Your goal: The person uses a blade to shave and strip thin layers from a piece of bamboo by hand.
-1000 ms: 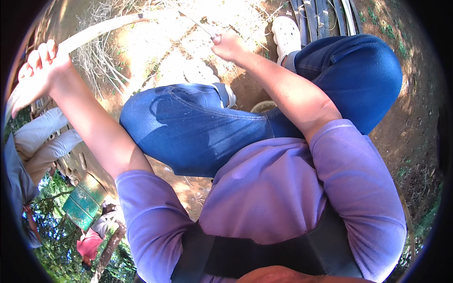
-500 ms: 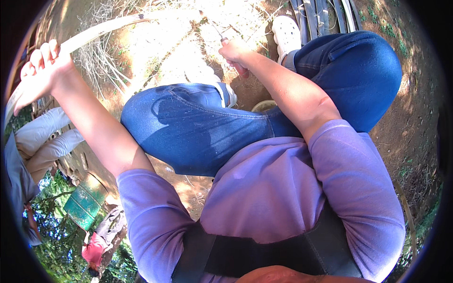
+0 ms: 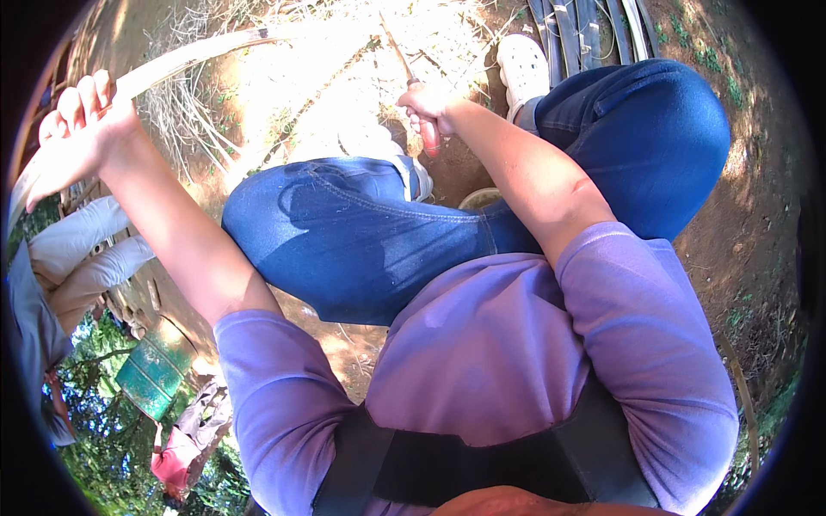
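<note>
My left hand [image 3: 84,129], raised at the far left, has its fingers closed round a long, pale bamboo strip [image 3: 181,58]. The strip curves up and to the right, with a dark mark near its middle, and its far part fades into the glare. Ahead of my knees, my right hand [image 3: 433,110] grips a knife by its reddish handle [image 3: 431,138], whose butt sticks out below the fist. The thin blade [image 3: 397,50] points up and slightly left, close to the strip's washed-out far part; whether they touch I cannot tell.
Thin pale shavings [image 3: 194,107] litter the sunlit ground. Dark long strips [image 3: 589,34] lie at the upper right beside my light clog [image 3: 522,69]. A round container's rim [image 3: 480,198] shows between my legs. Two other people [image 3: 82,236] and a green panel [image 3: 155,374] are at left.
My right hand has shifted a little to the right and down. The knife has turned more upright, showing more of its blade and handle. My left hand has barely moved.
</note>
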The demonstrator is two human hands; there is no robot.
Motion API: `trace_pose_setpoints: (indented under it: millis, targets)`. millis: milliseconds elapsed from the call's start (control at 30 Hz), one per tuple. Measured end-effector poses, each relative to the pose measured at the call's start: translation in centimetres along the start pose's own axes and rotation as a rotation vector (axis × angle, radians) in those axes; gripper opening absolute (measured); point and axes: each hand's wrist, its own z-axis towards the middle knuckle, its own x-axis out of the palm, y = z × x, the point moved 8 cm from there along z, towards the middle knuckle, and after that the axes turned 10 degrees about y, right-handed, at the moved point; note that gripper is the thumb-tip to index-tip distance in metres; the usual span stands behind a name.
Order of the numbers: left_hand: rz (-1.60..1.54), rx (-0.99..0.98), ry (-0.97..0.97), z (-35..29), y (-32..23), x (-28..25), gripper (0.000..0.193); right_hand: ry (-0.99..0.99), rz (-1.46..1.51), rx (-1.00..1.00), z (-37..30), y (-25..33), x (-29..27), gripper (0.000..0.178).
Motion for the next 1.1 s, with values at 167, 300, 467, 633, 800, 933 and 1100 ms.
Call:
trace_pose_setpoints:
  millis: [167,300,467,633,800,933,1100]
  targets:
    - [0.1,0.021,-0.092,-0.2,-0.4,-0.9,0.089,-0.242,-0.734,-0.082,-2.4,4.7,0.4,0.024]
    - [0.132,0.019,-0.107,0.1,-0.1,0.2,0.087,-0.38,-1.117,-0.273,-1.2,6.4,0.6,0.028]
    - [0.163,0.063,-0.172,-1.2,-0.4,2.2,0.09,-0.236,-0.496,0.084,1.3,-0.1,-6.5,0.008]
    - [0.059,0.034,-0.137,-1.3,-0.3,1.6,0.091,0.097,0.167,-0.061,1.7,0.9,-1.1,0.011]
    - [-0.16,-0.01,-0.022,-0.5,0.6,2.3,0.09,-0.218,-0.677,-0.035,-1.1,4.5,-0.8,0.019]
    - [0.101,0.023,-0.108,-0.7,0.3,1.3,0.089,-0.324,-1.058,-0.119,-2.2,5.9,-0.1,0.029]
    - [-0.091,-0.028,0.038,-0.6,0.0,2.0,0.088,-0.271,-0.539,0.13,1.2,-0.5,-7.6,0.016]
